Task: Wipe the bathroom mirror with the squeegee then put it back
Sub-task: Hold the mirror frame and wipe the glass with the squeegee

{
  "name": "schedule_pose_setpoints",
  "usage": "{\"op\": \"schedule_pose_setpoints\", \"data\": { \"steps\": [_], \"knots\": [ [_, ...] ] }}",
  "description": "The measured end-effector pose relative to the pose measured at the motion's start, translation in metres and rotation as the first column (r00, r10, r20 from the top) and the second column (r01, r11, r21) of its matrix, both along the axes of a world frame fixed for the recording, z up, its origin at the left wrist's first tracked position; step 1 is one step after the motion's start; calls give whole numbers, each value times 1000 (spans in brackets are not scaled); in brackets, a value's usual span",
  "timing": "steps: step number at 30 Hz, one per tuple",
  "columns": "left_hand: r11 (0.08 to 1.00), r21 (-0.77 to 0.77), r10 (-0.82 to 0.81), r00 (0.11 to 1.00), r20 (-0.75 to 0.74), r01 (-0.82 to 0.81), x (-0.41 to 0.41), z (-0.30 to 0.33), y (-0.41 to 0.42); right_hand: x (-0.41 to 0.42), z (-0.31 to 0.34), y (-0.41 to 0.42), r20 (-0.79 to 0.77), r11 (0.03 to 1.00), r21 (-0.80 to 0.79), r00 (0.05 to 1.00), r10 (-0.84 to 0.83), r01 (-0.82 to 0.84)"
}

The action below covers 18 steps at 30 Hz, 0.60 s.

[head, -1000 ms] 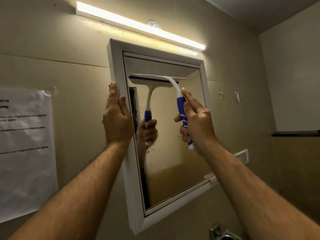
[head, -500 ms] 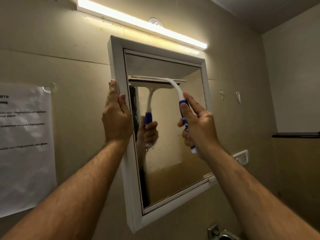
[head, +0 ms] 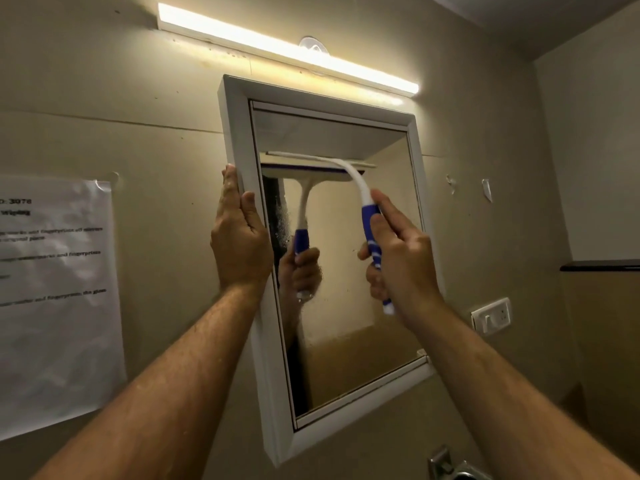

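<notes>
A white-framed mirror (head: 239, 133) hangs on the beige wall. A squeegee (head: 349, 169) with a white neck and a blue-and-white handle has its blade pressed flat against the upper part of the glass. My right hand (head: 401, 254) grips the squeegee's handle in front of the glass. On the frame's left edge, my left hand (head: 239, 240) holds the mirror, thumb on the front. The glass below the blade looks hazy with small droplets and reflects the squeegee and my right hand.
A lit tube light (head: 287, 46) runs above the mirror. A printed paper sheet (head: 52, 306) is taped to the wall at left. A white switch plate (head: 491, 315) sits right of the mirror, a dark ledge (head: 599, 265) on the side wall, and a metal fitting (head: 446, 467) below.
The squeegee and my right hand have slid slightly down the glass. My left hand stays on the frame's left edge.
</notes>
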<state>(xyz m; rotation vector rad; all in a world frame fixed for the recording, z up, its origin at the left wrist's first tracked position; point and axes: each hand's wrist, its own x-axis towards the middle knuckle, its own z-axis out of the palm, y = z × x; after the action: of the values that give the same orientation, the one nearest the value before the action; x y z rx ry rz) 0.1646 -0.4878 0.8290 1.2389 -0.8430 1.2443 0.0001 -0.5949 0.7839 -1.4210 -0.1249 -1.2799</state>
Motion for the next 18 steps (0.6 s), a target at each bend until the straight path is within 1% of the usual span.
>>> {"op": "schedule_pose_setpoints", "data": {
  "steps": [3, 7, 9, 11, 16, 18],
  "knots": [
    [1000, -2, -8, 1000, 8, 8, 0, -1, -1, 5, 2, -1, -26, 1000, -22, 999, -20, 19],
    [1000, -4, -12, 1000, 4, 12, 2, -2, -1, 4, -40, -4, -88, 999, 0, 995, -50, 50],
    [1000, -4, -12, 1000, 7, 12, 2, -2, -1, 1, -53, -5, -96, 999, 11, 995, -41, 43],
    [1000, -5, -18, 1000, 11, 18, 2, -3, -1, 0, -48, -5, -81, 998, 16, 995, -52, 53],
    [1000, -7, -16, 1000, 11, 16, 4, -3, -1, 7, -1, -3, -29, 997, -22, 996, -80, 79],
    [1000, -4, -17, 1000, 21, 18, 6, -2, -1, 9, 1, -2, -34, 997, -21, 997, -70, 69]
  ]
}}
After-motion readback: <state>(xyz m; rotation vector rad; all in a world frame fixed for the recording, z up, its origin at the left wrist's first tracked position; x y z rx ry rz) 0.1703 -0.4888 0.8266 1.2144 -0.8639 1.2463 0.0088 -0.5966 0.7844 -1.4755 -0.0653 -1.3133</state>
